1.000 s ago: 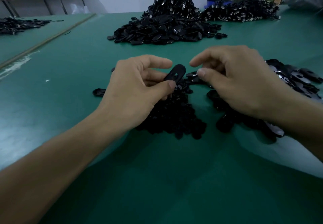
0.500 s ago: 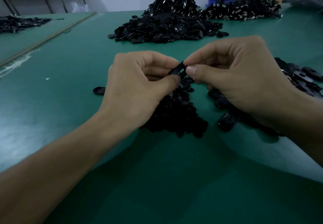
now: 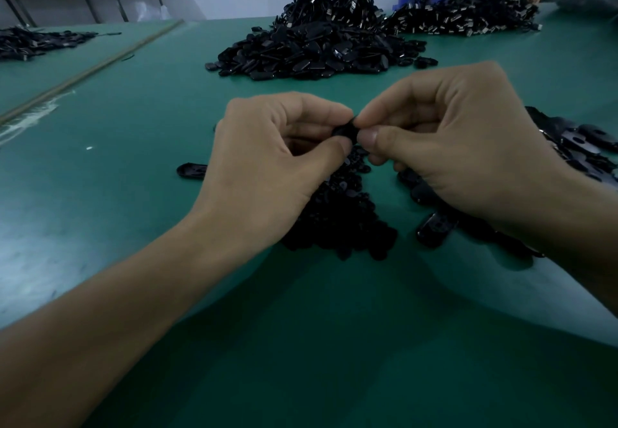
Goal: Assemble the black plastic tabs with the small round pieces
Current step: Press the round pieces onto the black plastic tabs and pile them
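Observation:
My left hand (image 3: 267,166) and my right hand (image 3: 451,150) meet fingertip to fingertip above the green table, both pinching one black plastic tab (image 3: 344,131), which is mostly hidden by the fingers. Whether a small round piece sits in it cannot be seen. Below the hands lies a heap of small round black pieces (image 3: 341,220). Loose black tabs (image 3: 434,228) lie under my right wrist, and more tabs (image 3: 582,146) spread to the right.
A single tab (image 3: 190,170) lies left of my left hand. A big pile of black tabs (image 3: 311,49) sits at the back centre, with another dark pile (image 3: 468,19) behind it at right. A further pile (image 3: 33,41) lies on the neighbouring table at far left.
My right hand has closed in on the tab held by my left hand. Both hands have risen slightly and the tab is now almost fully covered by the fingertips.

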